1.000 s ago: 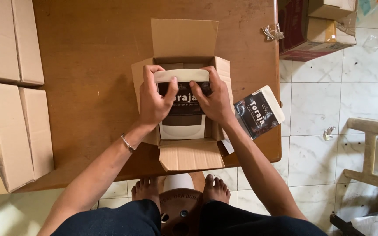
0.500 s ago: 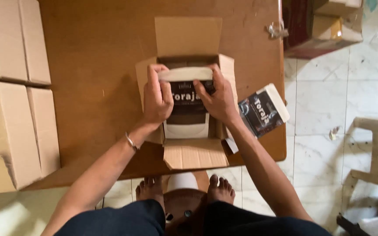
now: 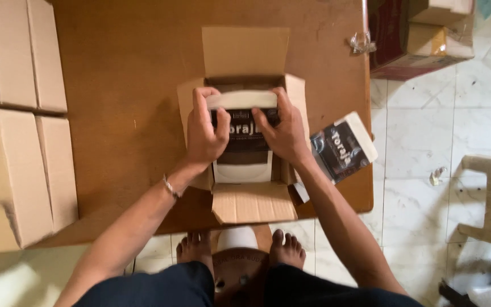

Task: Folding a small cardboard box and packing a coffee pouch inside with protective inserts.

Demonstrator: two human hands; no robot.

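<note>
Two hands, left hand (image 3: 204, 132) and right hand (image 3: 282, 132), fingers curled over far edge of black-and-white pouch (image 3: 244, 142), thumbs pressing it flat inside open cardboard carton (image 3: 244, 54); matching pouch (image 3: 342, 149) lying right.

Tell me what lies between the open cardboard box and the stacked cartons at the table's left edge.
Only bare brown tabletop shows in the head view between the open cardboard box and the stacked cartons; nothing rests on that stretch.
</note>
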